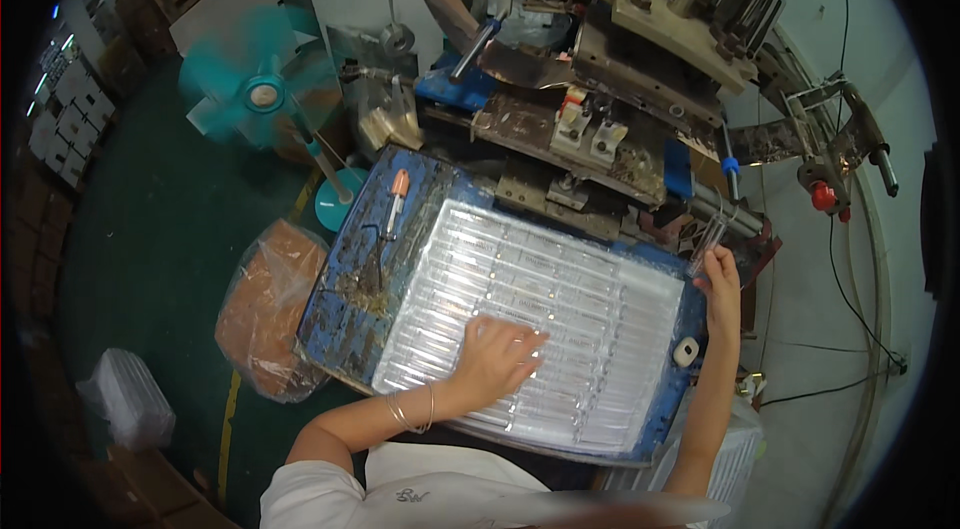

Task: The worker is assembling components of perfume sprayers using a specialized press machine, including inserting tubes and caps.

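Note:
A white tray (658,281) lies in front of me, filled with rows of slim clear plastic pieces (520,279) that bear small dark print. My left hand (497,354) is over the lower middle of these rows, its fingers slightly bent and apart. Nothing shows between them, and whether the fingertips touch the pieces is unclear. Beyond the tray's right edge, my right hand (722,281) is raised with its fingers pinched on a small clear plastic piece (711,233). That piece points up toward the machine.
The tray rests on a worn blue table (345,279), where an orange-capped marker (398,194) and a white oval case (686,352) lie. A metal press (610,69) stands just behind. Left are a spinning teal fan (262,95) and a bagged orange-brown bundle (268,309).

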Available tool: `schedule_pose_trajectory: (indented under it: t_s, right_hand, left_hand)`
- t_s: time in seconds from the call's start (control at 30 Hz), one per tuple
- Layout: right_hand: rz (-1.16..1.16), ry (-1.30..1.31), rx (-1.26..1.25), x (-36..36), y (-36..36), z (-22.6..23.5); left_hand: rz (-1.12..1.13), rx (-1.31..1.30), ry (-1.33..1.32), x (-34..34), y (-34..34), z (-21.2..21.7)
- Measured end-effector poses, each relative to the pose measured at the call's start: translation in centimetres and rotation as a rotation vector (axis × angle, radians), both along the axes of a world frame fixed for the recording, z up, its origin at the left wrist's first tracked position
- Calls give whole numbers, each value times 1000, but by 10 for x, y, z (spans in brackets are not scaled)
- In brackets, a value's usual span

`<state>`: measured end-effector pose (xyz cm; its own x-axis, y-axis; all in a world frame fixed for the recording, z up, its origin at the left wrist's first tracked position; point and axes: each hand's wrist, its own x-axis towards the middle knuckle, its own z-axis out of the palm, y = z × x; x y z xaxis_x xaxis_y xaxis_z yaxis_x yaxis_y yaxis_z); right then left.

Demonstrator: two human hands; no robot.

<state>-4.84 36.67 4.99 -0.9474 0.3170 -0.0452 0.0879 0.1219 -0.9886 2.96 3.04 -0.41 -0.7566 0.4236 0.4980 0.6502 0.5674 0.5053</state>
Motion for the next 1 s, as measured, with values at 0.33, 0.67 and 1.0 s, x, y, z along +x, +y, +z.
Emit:
schedule_pose_trajectory:
  t_s: [0.33,0.67,1.0]
  right_hand:
    - [14,132,-180,-22,-42,41]
    - [-38,282,148,-88,-54,57]
    - [-60,332,469,-154,-98,65]
  left_hand:
    - [248,82,325,-161,72,84]
    - [307,12,657,-228,125,107]
    - [-80,198,203,-56,26,49]
